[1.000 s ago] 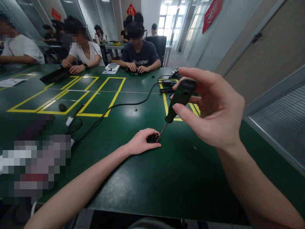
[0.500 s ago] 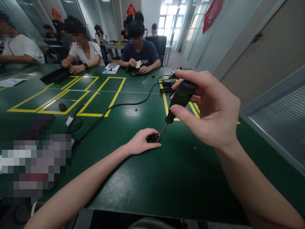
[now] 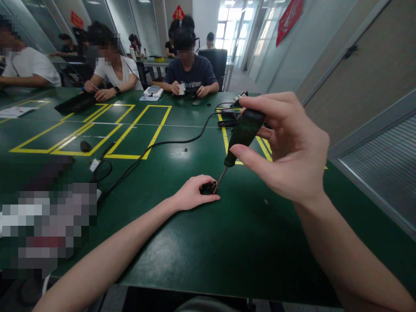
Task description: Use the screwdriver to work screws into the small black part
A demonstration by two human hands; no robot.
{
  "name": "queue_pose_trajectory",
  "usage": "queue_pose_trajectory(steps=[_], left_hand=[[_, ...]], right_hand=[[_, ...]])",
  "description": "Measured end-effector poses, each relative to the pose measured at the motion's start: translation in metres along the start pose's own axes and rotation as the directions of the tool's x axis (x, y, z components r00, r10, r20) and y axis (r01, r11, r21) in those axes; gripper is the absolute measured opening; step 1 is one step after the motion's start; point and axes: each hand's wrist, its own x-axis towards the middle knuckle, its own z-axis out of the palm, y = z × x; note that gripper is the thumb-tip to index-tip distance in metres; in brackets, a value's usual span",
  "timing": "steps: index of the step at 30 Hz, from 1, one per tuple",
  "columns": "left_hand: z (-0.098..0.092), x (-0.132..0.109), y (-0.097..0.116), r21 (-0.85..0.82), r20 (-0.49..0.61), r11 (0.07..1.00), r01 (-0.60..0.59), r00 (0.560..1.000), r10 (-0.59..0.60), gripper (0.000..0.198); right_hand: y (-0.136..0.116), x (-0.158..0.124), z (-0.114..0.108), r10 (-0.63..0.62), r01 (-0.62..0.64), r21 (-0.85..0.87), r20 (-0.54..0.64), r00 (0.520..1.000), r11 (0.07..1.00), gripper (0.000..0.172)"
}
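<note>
Glass walls (image 3: 143, 34) at back and right; bright window (image 3: 225, 34) at far end. Long green desk (image 3: 247, 242) across the foreground, marked out with yellow tape (image 3: 126, 157) in rectangles. Person in dark T-shirt (image 3: 190, 71) seated opposite, pale piece (image 3: 182, 89) in one hand. Black cable (image 3: 175, 142) curves over the desk, left foreground to dark gear (image 3: 229, 113) beyond. Right-hand grip (image 3: 289, 138) raised above the desk, closed around a screwdriver (image 3: 243, 136), thumb on one side, fingers on the other. Left-hand grip (image 3: 193, 193) low at the desk, clasping a small black part (image 3: 212, 187), half hidden. Screwdriver handle tilted, thin shaft slanting down to the part; tip seated or merely alongside, cannot tell.
</note>
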Motion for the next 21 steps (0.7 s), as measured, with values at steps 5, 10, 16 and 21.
queue_pose_trajectory(steps=[5, 10, 16, 21], left_hand=[[-0.0002, -0.0003, -0.0008, 0.008, -0.011, 1.000, -0.016, 1.000, 0.016, 0.031], [-0.0005, -0.0001, -0.0018, 0.020, 0.002, 0.999, -0.029, 1.000, 0.029, 0.033], [0.0006, -0.0002, -0.0018, -0.002, -0.014, 1.000, -0.016, 1.000, 0.016, 0.034], [0.0011, -0.0007, -0.0006, 0.014, -0.017, 1.000, -0.008, 1.000, 0.008, 0.032]], right_hand=[[0.0009, -0.0002, -0.0004, 0.018, -0.018, 0.024, -0.005, 1.000, 1.000, 0.055], [0.0015, -0.0017, -0.0005, 0.041, -0.042, 0.050, 0.022, 0.999, 0.998, 0.060], [-0.0015, -0.0005, 0.0008, 0.033, -0.033, 0.011, -0.012, 0.999, 0.999, 0.055], [0.0003, -0.0009, 0.0012, 0.038, -0.038, 0.014, -0.034, 0.999, 0.999, 0.053]])
